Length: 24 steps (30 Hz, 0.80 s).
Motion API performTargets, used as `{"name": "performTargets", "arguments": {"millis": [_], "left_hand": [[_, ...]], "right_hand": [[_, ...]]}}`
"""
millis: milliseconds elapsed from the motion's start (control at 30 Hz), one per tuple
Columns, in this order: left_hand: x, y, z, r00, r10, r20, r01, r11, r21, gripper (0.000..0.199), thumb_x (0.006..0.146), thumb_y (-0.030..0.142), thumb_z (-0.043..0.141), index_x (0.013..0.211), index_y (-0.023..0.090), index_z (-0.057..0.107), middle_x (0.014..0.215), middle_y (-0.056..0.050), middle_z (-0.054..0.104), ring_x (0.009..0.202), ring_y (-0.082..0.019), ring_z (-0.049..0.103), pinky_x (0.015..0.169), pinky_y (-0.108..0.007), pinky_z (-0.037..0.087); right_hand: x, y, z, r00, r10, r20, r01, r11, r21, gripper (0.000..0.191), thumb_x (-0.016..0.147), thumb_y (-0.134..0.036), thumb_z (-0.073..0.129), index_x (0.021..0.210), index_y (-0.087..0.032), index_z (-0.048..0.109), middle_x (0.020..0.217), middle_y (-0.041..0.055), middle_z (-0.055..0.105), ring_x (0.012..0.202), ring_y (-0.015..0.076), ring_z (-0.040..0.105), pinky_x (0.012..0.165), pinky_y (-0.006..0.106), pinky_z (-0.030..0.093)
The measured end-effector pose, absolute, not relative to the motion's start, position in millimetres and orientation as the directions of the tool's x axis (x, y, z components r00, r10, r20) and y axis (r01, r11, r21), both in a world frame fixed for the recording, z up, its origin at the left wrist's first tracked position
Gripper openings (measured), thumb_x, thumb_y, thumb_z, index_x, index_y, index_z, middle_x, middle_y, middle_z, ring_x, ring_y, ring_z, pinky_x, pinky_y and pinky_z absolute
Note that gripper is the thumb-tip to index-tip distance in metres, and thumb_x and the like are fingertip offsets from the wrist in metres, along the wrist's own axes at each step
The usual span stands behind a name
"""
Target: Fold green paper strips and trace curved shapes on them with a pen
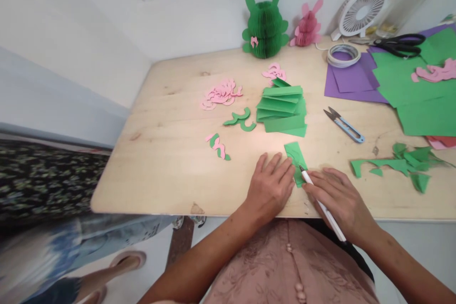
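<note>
Holding a white pen (329, 218) to a green strip (296, 158), we work just in front of the folded green stack (283, 110).
Our right hand (341, 199) curls its fingers around the pen; our left hand (271, 185) lies flat, fingers slightly apart, gripping nothing, its fingertips at the strip's left edge. We see green scraps (415, 160) right of the stack and nearer, blue-handled snips (340, 122) to its right, pink cutouts (223, 91) to its left, and a green eared figure (265, 28) beyond it.

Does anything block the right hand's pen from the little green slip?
Nothing visible: the white pen in the right hand has its tip at the green slip; the left hand rests at the slip's left edge.
</note>
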<state>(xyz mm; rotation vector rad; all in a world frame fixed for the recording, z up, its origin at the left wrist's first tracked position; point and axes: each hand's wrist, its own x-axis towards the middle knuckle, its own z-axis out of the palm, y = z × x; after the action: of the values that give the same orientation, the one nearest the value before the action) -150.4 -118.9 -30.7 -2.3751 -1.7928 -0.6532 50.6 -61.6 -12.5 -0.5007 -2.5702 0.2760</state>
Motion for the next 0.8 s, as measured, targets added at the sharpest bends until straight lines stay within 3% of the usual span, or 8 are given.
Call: {"name": "performTargets", "arguments": {"millis": [800], "left_hand": [[-150.4,-119.1,-29.7,0.189,0.913,0.363,0.945,-0.269,0.185,0.029,0.093,0.028,0.050,0.118,0.016,0.061,0.125,-0.010,0.063,0.123,-0.028,0.052,0.108,-0.050,0.037]], "right_hand": [[52.1,-61.4,-15.9,-0.805,0.427,0.411,0.316,0.896,-0.312,0.032,0.090,-0.007,0.050,0.118,-0.018,0.059,0.114,0.0112,0.071,0.116,0.0225,0.062,0.101,0.047,0.042]]}}
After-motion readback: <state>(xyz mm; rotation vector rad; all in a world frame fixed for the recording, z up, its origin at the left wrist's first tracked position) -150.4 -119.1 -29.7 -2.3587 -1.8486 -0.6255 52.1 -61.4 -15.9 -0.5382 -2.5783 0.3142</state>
